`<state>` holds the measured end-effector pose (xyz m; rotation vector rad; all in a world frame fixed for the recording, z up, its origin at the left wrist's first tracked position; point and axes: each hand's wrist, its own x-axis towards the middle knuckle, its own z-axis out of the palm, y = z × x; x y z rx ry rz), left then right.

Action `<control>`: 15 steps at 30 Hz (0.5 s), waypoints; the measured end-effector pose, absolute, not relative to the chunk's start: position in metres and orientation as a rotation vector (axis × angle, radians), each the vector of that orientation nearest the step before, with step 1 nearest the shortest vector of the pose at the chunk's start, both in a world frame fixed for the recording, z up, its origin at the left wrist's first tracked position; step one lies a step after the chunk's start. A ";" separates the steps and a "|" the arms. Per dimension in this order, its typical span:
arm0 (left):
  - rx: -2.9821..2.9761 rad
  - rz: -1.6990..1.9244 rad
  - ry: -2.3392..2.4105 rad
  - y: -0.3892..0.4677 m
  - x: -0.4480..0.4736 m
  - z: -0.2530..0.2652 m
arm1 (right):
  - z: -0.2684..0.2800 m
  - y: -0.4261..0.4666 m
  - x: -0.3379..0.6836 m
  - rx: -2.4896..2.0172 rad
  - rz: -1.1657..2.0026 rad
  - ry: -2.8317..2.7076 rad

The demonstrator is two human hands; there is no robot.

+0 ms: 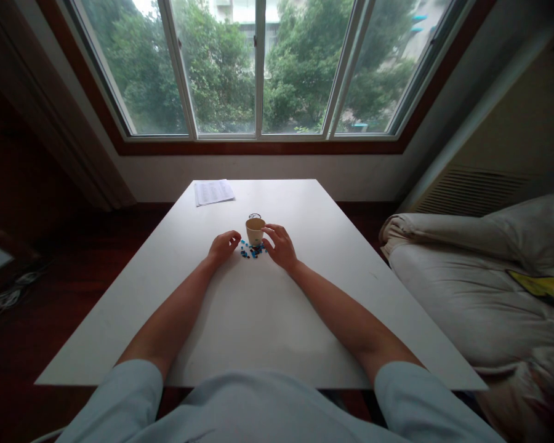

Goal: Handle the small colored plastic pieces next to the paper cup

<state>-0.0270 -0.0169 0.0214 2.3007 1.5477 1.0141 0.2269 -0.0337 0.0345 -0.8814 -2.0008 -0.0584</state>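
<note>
Paper cup (255, 235), upright near the far middle of the white bench (258, 326), and both hands are right up beside it! Sweeping from the left: printed sheets (215, 192) lie by the far corner, well clear of the action. Next comes the left hand (224, 246), resting low, fingers curled together; whether anything is pinched in there, I cannot tell. Just to its right, small blue and dark pieces (253, 251) lie scattered before the cup's base, and behind the cup sits a thin dark loop (255, 215), too small to make out. Now the right hand (282, 246): thumb and fingers apart, fingertips seemingly at the rim, thumb down near the pieces. Good handling here, I'd judge, means a light touch, since a paper wall could buckle or tip under a hard push; wrists low, fingertips doing the fine work, loose pieces kept from skidding outward. Far right, a pale sofa (436, 295) closes the line.
</note>
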 end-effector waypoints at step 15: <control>2.367 1.184 1.520 -0.032 -0.005 0.032 | 0.030 -0.029 0.229 -0.912 -0.031 -1.954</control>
